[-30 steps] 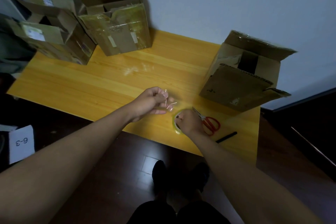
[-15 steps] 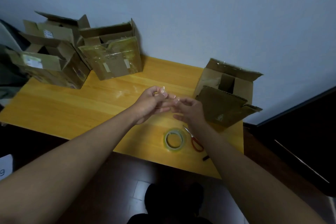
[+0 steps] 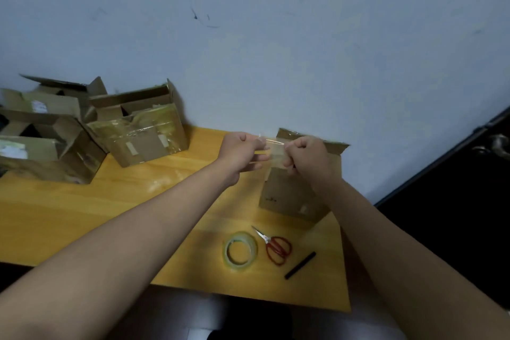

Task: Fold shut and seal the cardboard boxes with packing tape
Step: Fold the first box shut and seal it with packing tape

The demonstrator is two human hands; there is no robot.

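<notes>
A short strip of clear tape (image 3: pixel 276 149) is stretched between my two hands, held up above the table. My left hand (image 3: pixel 242 152) pinches its left end and my right hand (image 3: pixel 309 157) pinches its right end. Right behind and below them stands a brown cardboard box (image 3: pixel 287 196) with its back flap raised; my right hand hides most of its top. The clear tape roll (image 3: pixel 239 252) lies flat near the table's front edge.
Red-handled scissors (image 3: pixel 276 247) and a black pen (image 3: pixel 300 265) lie right of the roll. Three open cardboard boxes (image 3: pixel 143 130) stand grouped at the back left of the yellow wooden table (image 3: pixel 82 215). A wall is close behind; a dark door is at right.
My right hand left the tape roll on the table and took the strip's free end. Both hands rose with the strip to in front of the right box. The camera tilted up.
</notes>
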